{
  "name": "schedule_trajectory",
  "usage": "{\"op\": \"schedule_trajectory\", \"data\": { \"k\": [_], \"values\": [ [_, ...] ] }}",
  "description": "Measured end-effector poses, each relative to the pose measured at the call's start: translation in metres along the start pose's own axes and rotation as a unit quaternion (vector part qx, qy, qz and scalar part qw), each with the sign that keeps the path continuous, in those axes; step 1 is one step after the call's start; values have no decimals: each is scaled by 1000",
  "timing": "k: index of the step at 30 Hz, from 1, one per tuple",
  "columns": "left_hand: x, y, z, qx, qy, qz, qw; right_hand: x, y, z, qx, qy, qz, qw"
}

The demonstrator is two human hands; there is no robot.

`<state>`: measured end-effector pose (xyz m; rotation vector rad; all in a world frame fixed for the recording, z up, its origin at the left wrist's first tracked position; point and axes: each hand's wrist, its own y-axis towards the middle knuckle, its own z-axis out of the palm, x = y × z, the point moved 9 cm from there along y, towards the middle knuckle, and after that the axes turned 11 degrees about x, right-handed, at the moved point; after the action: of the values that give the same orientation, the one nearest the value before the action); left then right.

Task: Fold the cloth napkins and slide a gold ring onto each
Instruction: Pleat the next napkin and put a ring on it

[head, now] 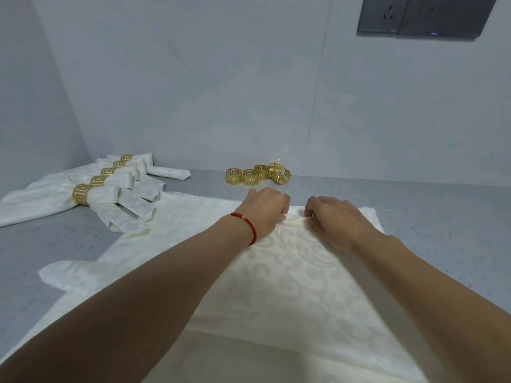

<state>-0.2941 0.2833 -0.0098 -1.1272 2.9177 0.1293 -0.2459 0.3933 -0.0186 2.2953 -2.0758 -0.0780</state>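
Note:
A cream damask napkin lies spread on the grey counter in front of me, on top of other flat napkins. My left hand, with a red cord on its wrist, and my right hand both pinch the napkin's far edge, fingers curled, close together. Several loose gold rings stand in a cluster at the back of the counter, just beyond my hands. At the left lie several folded napkins, each with a gold ring round it.
The grey counter meets a pale wall at the back and on the left. One folded napkin without a ring lies behind the ringed ones. A dark socket panel sits high on the wall at right.

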Motion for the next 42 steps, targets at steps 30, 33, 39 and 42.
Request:
{"op": "schedule_trajectory", "data": {
  "k": [30, 33, 39, 42],
  "values": [
    [-6, -13, 1, -9, 114, 37, 993, -7, -17, -11, 9, -9, -41, 999],
    [-3, -9, 1, 9, 149, 18, 989, 0, -7, -16, -18, -105, -81, 991],
    [-11, -7, -4, 3, 239, 7, 971, 8, -4, -13, -87, -241, -109, 960],
    [-12, -5, -7, -2, 238, 4, 971, 0, -3, -10, -66, -197, -96, 974]
  ]
}}
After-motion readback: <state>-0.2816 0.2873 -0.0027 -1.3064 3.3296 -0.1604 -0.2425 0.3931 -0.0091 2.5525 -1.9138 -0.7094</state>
